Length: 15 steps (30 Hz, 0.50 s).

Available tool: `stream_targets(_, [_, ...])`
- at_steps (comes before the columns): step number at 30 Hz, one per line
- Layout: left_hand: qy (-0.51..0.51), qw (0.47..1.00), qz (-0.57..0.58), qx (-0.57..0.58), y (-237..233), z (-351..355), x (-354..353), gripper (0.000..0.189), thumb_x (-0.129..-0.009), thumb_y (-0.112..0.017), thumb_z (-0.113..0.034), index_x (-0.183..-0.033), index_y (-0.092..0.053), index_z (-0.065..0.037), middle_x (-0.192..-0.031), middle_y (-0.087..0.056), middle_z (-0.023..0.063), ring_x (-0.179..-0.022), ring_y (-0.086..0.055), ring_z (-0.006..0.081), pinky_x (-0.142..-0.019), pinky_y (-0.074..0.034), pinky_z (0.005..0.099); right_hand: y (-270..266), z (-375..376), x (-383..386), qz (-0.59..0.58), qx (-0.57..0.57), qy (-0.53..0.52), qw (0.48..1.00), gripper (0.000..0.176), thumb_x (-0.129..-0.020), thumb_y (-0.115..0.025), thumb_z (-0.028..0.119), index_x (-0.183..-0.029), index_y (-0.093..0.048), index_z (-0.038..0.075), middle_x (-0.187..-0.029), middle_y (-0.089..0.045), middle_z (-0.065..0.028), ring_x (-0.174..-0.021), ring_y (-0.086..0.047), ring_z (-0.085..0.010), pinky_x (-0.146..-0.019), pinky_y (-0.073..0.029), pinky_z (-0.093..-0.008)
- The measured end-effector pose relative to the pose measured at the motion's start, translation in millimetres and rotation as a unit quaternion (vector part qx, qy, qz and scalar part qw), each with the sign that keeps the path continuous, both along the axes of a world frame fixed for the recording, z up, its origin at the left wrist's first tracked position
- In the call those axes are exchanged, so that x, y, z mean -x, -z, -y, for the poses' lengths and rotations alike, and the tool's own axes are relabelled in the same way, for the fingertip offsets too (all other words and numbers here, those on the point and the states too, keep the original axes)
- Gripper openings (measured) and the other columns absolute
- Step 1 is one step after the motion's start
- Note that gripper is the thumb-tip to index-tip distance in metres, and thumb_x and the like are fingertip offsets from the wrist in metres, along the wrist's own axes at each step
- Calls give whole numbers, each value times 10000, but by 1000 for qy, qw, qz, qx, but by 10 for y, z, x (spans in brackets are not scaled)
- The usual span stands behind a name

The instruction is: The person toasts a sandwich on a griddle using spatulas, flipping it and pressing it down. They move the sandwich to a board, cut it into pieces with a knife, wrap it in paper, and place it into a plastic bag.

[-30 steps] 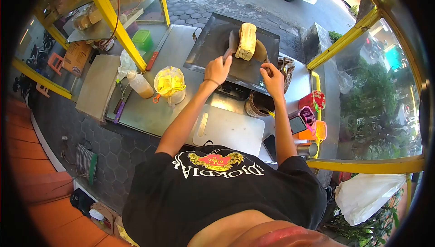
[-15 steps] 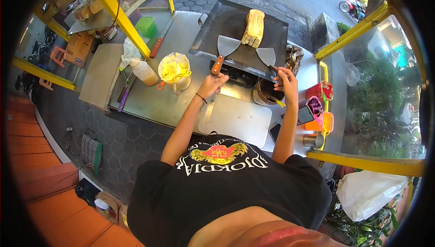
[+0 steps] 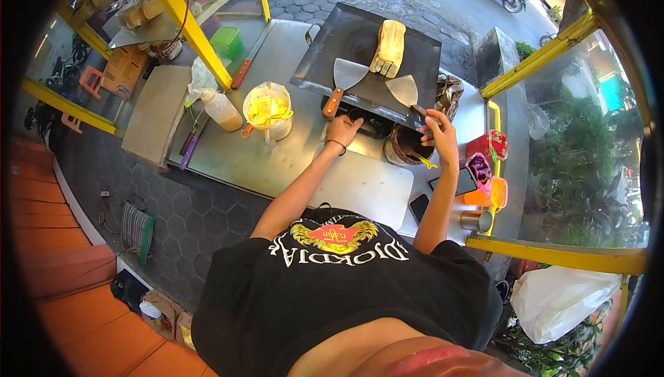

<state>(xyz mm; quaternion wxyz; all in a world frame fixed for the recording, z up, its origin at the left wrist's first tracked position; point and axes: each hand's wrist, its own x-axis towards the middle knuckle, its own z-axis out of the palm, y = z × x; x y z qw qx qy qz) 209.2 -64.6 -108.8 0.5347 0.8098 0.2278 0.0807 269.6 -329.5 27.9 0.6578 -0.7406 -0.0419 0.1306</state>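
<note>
A browned bread block [image 3: 389,49] lies on the dark griddle [image 3: 339,39]. My left hand [image 3: 342,132] is at the front of the stove [image 3: 373,123], fingers curled; what they grip, if anything, is hidden. Just above this hand, the orange-handled scraper [image 3: 348,73] rests on the griddle's front edge, apart from my fingers. My right hand [image 3: 440,135] holds the dark handle of another scraper [image 3: 402,90], its blade over the griddle near the bread's lower end. Below and left of my right hand is a tub of dark spread [image 3: 403,147].
A tub of yellow spread [image 3: 268,108] and a squeeze bottle [image 3: 220,111] stand left. A white board [image 3: 366,187] lies near my body. Red [image 3: 480,144] and orange [image 3: 477,198] containers, a phone [image 3: 462,182] and a metal cup [image 3: 476,221] are at right. Yellow posts [image 3: 183,24] frame the cart.
My left hand has moved right and down from the orange-handled scraper to the stove front. The right scraper's blade has shifted left and turned. A motorcycle with riders has come nearer on the road.
</note>
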Motion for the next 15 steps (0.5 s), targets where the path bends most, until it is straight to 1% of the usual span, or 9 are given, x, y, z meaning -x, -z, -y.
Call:
stream_targets(1, [-17,999,23,-32,12,8,-28,452,-817,-786,-443,-756,-648,-17,-661,-660,90,-565,-608,184,-579,-488,329,0,32,3,2,4,-5,1000,311,-978,-628,204,-1257,-601,68,-796,-678,-63,-578,-615,-97,-517,-522,-227])
stream_targets(2, [-21,1000,7,-20,4,9,-43,439,-796,-798,-426,-748,-647,-16,-659,-655,93,-617,-623,203,-621,-492,346,-15,52,5,4,9,-9,1000,311,-981,-622,196,-1264,-600,70,-800,-679,-63,-580,-617,-97,-522,-525,-226])
stream_targets(7, [-22,999,10,-47,-50,19,-32,443,-788,-798,-425,-747,-641,-12,-639,-640,91,-609,-615,209,-615,-491,353,-23,93,9,-8,0,-7,1000,298,-984,-612,182,-1259,-602,70,-807,-684,-66,-581,-620,-100,-528,-529,-224])
stream_targets(10, [-12,999,10,-42,-97,10,-15,443,-791,-794,-425,-749,-636,-13,-640,-642,97,-616,-626,227,-620,-494,364,-18,84,-8,2,0,-7,1000,300,-987,-606,185,-1262,-599,65,-811,-685,-67,-588,-622,-99,-529,-530,-224])
stream_targets(15, [-5,998,-8,-65,-176,18,6,423,-793,-783,-420,-767,-629,-27,-663,-663,115,-641,-651,275,-641,-507,395,-33,76,-9,5,-2,-10,1000,309,-992,-597,191,-1267,-590,50,-809,-684,-67,-601,-625,-101,-534,-530,-227])
